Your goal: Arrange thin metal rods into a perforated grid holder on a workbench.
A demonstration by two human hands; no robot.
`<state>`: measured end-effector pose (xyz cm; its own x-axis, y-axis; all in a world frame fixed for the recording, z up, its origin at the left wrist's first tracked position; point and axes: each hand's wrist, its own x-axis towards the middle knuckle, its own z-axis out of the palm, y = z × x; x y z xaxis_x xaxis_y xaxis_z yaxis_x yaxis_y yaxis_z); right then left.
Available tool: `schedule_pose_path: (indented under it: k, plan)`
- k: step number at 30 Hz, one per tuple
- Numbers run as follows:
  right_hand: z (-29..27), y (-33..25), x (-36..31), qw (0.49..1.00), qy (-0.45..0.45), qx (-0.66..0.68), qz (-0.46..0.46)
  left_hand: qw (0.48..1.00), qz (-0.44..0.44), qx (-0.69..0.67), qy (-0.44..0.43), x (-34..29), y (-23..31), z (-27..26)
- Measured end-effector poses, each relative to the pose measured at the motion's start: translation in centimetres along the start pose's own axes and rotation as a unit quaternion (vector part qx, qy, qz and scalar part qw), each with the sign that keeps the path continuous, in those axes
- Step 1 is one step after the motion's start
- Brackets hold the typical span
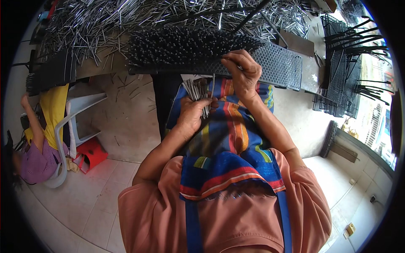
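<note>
My left hand (191,113) is closed around a bundle of thin metal rods (195,89) above my lap. One rod stands up apart from the others near the thumb. My right hand (244,74) is pinched at the front edge of a long perforated rack (278,63); whatever its fingertips may hold is too small to make out. Upright rods (181,46) fill the rack's left and middle part, while the holes toward its right end are bare. A striped cloth apron (232,126) covers my lap below both hands.
Loose metal rods (97,29) lie in a large heap on the worktable behind the rack. Dark wire racks with hooks (344,63) stand at the right. At the left, another person (40,162) sits by a grey plastic chair (63,126), with a red container (90,154) on the floor.
</note>
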<state>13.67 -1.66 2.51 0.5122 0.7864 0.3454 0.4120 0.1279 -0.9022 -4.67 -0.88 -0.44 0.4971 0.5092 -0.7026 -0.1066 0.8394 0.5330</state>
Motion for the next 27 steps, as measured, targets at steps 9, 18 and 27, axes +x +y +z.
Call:
schedule_pose_path:
  k: [9, 18, 27]
  plan:
    - [0.1, -0.2, 0.1, 1.000, -0.006, -0.018, 0.001, 0.999, 0.018, -0.006, -0.034, -0.6, 0.6, 0.7]
    - [0.3, -0.9, -1.1, 0.999, 0.003, -0.037, -0.009, 1.000, 0.000, 0.002, -0.026, -0.5, 0.3, 0.2]
    - [1.4, -0.3, -0.1, 0.983, -0.050, -0.174, -0.014, 1.000, 0.001, 0.028, -0.006, -0.5, 0.3, 0.3]
